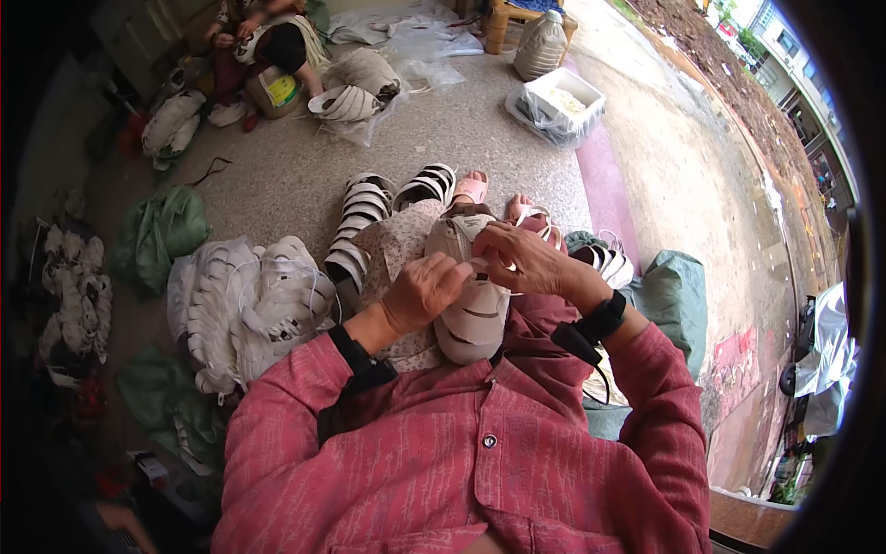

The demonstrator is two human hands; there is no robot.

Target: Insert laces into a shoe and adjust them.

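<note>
A cream-white shoe upper (471, 325) lies on my lap, its rounded end toward my body and its other end between my knees. Above its middle, my left hand (426, 290) is closed, thumb and forefinger pressed together at the shoe's left side. My right hand (528, 260) bends over the shoe from the right with fingertips pinched. The fingertips of both hands nearly meet over the opening. A thin pale strand shows near the right fingers, but what each pinch holds is too small to make out. A patterned cloth (406, 249) covers my left thigh.
Beside my left leg lies a heap of white strappy shoe uppers (249, 305), with a green sack (161, 235) behind. Nested uppers (360, 222) stand by my left knee. Another green bag (672, 300) sits at right. Ahead are a white basin (565, 97) and a seated person (268, 46).
</note>
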